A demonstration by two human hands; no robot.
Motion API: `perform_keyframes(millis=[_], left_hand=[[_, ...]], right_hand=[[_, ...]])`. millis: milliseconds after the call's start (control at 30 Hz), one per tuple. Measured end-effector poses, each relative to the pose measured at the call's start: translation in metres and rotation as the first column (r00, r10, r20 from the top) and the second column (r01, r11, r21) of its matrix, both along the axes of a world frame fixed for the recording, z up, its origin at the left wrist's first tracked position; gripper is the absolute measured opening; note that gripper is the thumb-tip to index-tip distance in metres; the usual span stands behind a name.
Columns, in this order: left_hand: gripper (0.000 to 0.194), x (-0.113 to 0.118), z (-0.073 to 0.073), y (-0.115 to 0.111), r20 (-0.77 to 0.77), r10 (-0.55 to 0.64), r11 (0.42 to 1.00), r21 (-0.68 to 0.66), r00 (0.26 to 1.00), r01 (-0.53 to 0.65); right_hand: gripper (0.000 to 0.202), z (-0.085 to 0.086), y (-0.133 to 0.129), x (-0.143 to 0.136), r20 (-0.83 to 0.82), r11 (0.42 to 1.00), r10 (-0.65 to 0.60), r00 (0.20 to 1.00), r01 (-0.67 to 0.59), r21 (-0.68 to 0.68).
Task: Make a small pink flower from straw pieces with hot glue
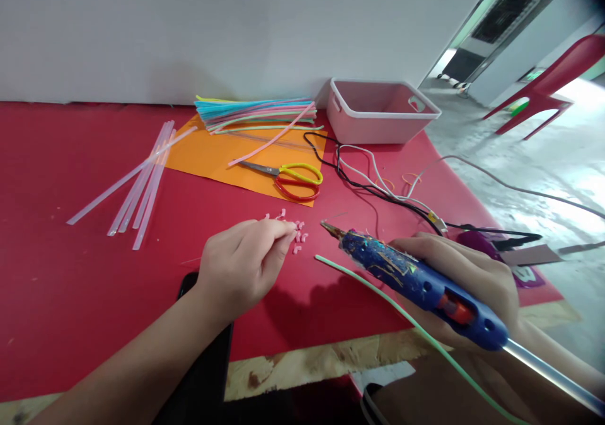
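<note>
Pink bits (297,248) are lying unjoined this side of the scissors (272,171); left hand (243,258) is apparently pinching one, right hand (472,272) gripping glue gun (401,267).

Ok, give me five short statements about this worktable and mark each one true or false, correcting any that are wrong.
1. The right hand holds a blue glue gun. True.
2. The scissors have two blue handles. False: one handle is yellow and the other red.
3. The left hand has its thumb and forefinger together beside small pink pieces. True.
4. The pink basket stands at the near left of the red table. False: it stands toward the far right.
5. The translucent sticks all lie parallel. False: one lies across the others at an angle.
</note>
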State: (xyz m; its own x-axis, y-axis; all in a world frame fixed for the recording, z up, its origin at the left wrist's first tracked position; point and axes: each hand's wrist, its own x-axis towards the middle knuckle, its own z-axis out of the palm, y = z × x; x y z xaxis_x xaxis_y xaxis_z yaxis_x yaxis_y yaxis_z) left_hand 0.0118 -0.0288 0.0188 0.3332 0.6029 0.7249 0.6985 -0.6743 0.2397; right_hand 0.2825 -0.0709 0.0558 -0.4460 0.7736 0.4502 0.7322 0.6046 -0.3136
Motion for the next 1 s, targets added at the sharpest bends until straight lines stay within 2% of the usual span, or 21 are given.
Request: perform_keyframes(millis=[467, 700, 900, 1000], left_hand=[[0.006, -0.0011, -0.0017, -0.0005, -0.008, 0.017, 1.0, 0.016, 1.0, -0.017], [0.005, -0.0001, -0.0002, -0.001, 0.015, 0.009, 1.0, 0.006, 1.0, -0.01], [0.005, 0.0005, 0.001, -0.0034, 0.006, 0.04, 0.999, -0.026, 0.999, -0.039], [0.004, 0.0004, 0.0014, -0.0035, 0.0, 0.037, 0.999, -0.028, 0.999, -0.037]], right_hand=[[0.028, 0.0003, -0.001, 0.0022, -0.005, 0.999, -0.023, 1.0, 0.023, 0.023], [0.024, -0.0002, -0.0009, 0.0022, 0.037, 1.0, 0.015, 0.999, -0.014, -0.026], [0.026, 0.0005, -0.0021, 0.0003, 0.003, 0.999, -0.045, 0.999, 0.045, -0.006], [0.027, 0.0001, -0.0012, -0.0004, -0.003, 0.999, -0.035, 0.999, 0.035, -0.002]])
